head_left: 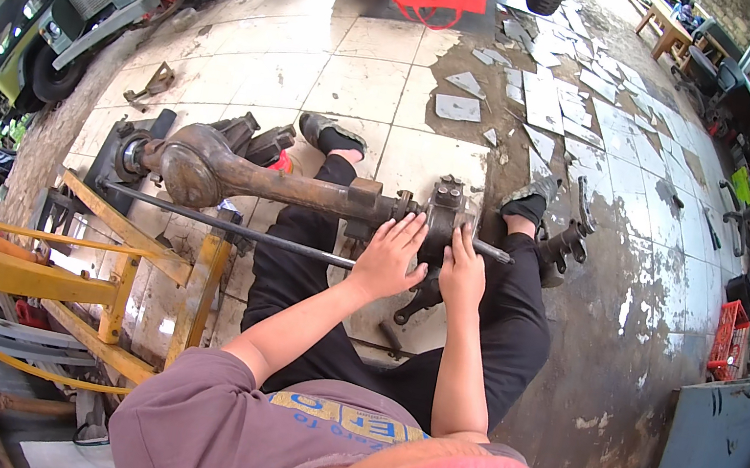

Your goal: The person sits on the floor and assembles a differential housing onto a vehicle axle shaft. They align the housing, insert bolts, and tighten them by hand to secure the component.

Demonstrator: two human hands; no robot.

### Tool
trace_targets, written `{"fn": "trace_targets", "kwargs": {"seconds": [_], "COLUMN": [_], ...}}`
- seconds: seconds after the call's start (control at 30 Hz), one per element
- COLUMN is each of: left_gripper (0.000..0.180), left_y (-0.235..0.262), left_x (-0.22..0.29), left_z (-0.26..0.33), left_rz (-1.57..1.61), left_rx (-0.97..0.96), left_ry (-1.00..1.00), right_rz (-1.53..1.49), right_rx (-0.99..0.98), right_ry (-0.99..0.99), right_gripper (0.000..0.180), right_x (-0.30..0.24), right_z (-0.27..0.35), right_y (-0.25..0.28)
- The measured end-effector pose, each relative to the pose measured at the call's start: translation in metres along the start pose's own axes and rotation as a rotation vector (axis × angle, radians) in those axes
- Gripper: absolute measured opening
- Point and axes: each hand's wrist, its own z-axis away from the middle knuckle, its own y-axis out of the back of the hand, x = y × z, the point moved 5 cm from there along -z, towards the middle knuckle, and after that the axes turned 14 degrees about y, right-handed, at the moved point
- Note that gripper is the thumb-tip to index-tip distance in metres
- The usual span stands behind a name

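A rusty vehicle axle housing [293, 189] lies crosswise before me, with its round differential bulge [195, 166] to the left. A dark metal hub-like piece [442, 218] sits at its right end, and a thin shaft [494, 252] sticks out to the right. My left hand [392, 259] rests with fingers stretched out against the left side of that end piece. My right hand [463, 271] lies along its right side, fingers straight and close together. Below my hands is a dark metal arm with an eye [414, 308]. The palms' contact is partly hidden.
A long dark rod [237, 229] runs below the axle. Yellow metal stands [122, 236] are at the left. Loose metal parts [564, 241] lie beyond my right leg, with broken tiles [544, 99] farther off. A red crate [730, 340] and grey cabinet [721, 451] stand right.
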Motion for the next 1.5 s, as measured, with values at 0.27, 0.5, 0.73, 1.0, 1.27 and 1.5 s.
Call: {"fn": "trace_targets", "kwargs": {"seconds": [0.27, 0.5, 0.73, 1.0, 1.27, 1.5], "left_gripper": [0.076, 0.076, 0.076, 0.075, 0.076, 0.076], "left_y": [0.002, -0.003, 0.0, -0.004, -0.003, 0.0], "left_x": [-0.002, 0.003, 0.006, 0.005, 0.01, 0.007], "left_z": [0.0, -0.002, -0.005, -0.008, -0.007, -0.006], "left_rz": [0.012, -0.005, -0.031, -0.032, -0.031, -0.033], "left_rx": [0.013, 0.033, 0.001, 0.01, 0.019, 0.022], "left_ry": [-0.002, -0.033, -0.013, -0.029, -0.037, -0.022], "right_rz": [-0.017, 0.044, -0.022, -0.121, 0.031, -0.007], "right_rx": [0.049, 0.088, 0.088, 0.096, 0.099, 0.114], "right_ry": [0.037, 0.033, -0.006, -0.058, -0.054, -0.028], "right_gripper": [0.046, 0.046, 0.045, 0.046, 0.045, 0.043], "right_x": [-0.001, 0.004, 0.006, 0.012, 0.018, 0.013], "right_z": [-0.001, -0.011, -0.011, -0.014, -0.01, -0.005], "right_y": [-0.003, 0.006, 0.009, 0.015, 0.012, 0.009]}}
